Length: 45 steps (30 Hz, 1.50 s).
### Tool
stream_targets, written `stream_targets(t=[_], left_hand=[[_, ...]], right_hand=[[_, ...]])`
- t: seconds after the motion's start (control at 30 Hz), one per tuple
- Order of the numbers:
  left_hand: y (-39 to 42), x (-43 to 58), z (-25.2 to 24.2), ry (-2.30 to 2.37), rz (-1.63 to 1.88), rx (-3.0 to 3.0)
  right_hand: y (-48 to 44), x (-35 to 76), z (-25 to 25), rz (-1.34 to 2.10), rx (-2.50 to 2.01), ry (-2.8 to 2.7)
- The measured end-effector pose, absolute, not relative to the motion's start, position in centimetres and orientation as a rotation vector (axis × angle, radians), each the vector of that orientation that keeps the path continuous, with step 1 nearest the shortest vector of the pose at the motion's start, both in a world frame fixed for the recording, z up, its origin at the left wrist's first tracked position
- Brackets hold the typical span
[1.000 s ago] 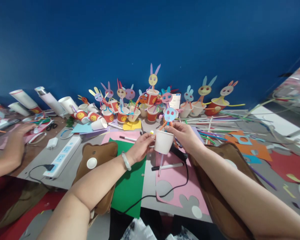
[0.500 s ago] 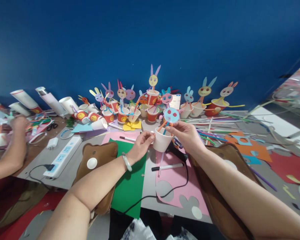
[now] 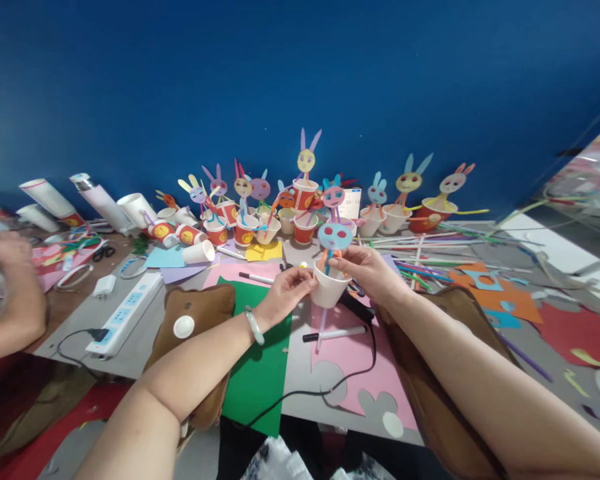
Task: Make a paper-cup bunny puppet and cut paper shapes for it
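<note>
A white paper cup (image 3: 329, 291) stands between my two hands. My left hand (image 3: 294, 287), with a pale bangle on its wrist, pinches the cup's left side near the rim. Out of the cup rises a light blue paper face (image 3: 335, 235) with red eyes, on thin orange and blue stems. My right hand (image 3: 367, 269) closes its thumb and fingers on those stems just above the rim. Beneath the cup lie a capped marker (image 3: 336, 334) and a black-handled tool with a cord (image 3: 356, 308), partly hidden by the cup.
Several finished rabbit-faced cups (image 3: 305, 230) line the blue wall. Green paper (image 3: 260, 360) and pink cut paper (image 3: 353, 383) lie in front. Brown bear-shaped pads (image 3: 195, 353) flank my arms. A power strip (image 3: 127, 313) is at left, beside a co-worker's arm (image 3: 17, 300). Loose sticks (image 3: 430, 247) spread right.
The blue face has shifted left and slightly down, now more upright over the cup. The cup has moved a little right and its tilt has changed. The co-worker's hand has moved left.
</note>
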State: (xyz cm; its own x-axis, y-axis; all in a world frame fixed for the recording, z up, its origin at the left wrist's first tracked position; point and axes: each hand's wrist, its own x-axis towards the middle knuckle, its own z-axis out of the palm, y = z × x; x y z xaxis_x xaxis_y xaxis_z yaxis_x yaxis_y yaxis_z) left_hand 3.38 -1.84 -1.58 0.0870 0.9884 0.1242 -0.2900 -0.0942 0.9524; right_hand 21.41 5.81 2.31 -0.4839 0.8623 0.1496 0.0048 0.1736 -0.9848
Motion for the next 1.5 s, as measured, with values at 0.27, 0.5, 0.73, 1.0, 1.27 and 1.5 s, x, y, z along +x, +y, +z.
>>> stream_targets(t=[0.27, 0.5, 0.73, 1.0, 1.27, 1.5], left_hand=[[-1.4, 2.7, -1.0, 0.937, 1.426, 0.988], [-0.5, 1.8, -1.2, 0.959, 1.524, 0.972], [-0.5, 1.5, -1.5, 0.964, 1.454, 1.095], [-0.5, 1.5, -0.6, 0.907, 1.423, 0.978], [0.1, 1.0, 0.0, 0.851, 1.355, 0.729], [-0.5, 1.4, 0.1, 0.849, 1.334, 0.979]], right_hand=[[5.7, 20.9, 2.3, 1.311, -0.811, -1.480], [5.8, 20.9, 1.9, 1.135, -0.961, -1.632], [5.6, 20.6, 1.6, 1.077, -0.913, -1.712], [6.2, 21.2, 1.4, 0.651, -0.894, -1.975], [6.2, 21.1, 0.6, 0.561, -0.801, -2.038], [5.8, 20.9, 1.0, 0.698, -0.845, -1.990]])
